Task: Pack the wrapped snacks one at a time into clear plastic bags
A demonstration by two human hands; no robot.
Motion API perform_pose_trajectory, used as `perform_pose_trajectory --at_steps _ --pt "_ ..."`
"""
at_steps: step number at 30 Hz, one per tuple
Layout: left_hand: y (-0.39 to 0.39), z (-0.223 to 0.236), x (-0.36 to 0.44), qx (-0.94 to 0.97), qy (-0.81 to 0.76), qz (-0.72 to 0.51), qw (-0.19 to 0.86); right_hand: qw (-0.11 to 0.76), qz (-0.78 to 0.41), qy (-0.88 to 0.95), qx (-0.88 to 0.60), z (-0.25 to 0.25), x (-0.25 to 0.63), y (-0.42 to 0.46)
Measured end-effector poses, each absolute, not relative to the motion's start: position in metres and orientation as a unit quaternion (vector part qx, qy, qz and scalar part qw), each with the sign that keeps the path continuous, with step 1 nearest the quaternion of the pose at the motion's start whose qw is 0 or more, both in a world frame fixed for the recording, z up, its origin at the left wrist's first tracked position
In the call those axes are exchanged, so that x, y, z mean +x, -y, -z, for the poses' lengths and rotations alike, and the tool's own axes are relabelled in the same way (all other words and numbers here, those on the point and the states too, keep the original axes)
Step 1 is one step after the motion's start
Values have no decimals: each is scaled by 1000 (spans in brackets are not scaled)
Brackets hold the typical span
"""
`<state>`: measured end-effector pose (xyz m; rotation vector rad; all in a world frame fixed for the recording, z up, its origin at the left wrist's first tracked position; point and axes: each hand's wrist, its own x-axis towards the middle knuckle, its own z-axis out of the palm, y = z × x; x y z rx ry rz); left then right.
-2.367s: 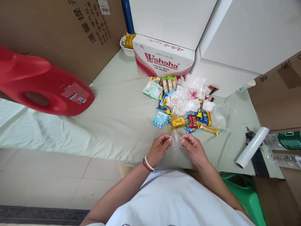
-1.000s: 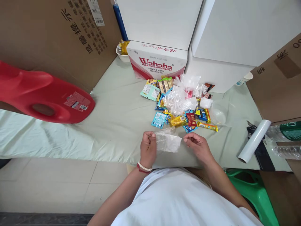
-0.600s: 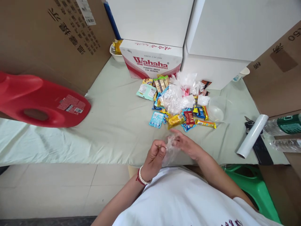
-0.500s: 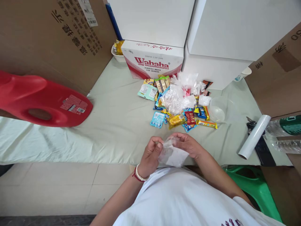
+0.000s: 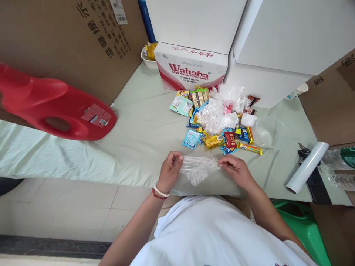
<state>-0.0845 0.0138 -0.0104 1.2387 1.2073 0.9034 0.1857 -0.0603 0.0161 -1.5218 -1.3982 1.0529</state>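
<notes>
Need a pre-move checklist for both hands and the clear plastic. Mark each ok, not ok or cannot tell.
1. Left hand gripping the clear plastic: ok, thumb and fingers pinch one end.
2. Right hand on the opposite end: ok, fingertips pinched at its edge.
3. Plastic smooth: not ok, it is creased and bunched.
4. Opening in the plastic located: cannot tell, too transparent and wrinkled.
5. Hands apart from the snack packets: ok, the packets lie beyond them.
6. White roll out from between the hands: ok, off to the right.
</notes>
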Motion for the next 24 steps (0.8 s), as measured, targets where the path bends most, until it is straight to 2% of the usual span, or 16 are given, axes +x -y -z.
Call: perform_pose_trajectory --at_steps 5,11,14,16,19,21,24 --pt "-15 20 -89 513 -513 -392 565 380 -292 595 -645 -7 209 69" --pt "-17 6 -78 367 -458 -407 700 384 -271 635 -613 -7 216 64" --pt "-27 -2 -72 344 -497 -348 716 373 -275 671 -579 -12 210 61" --pt "-33 -3 -67 406 -513 -268 707 364 -284 702 -543 -17 208 59" --pt "-36 -1 -61 530 -453 -157 699 364 -273 729 -511 -23 216 59" --pt "-34 2 -59 546 -442 -178 689 363 -254 733 -517 -24 232 62" --pt "-30 4 -60 487 -485 -285 668 352 -220 708 -572 -22 261 73"
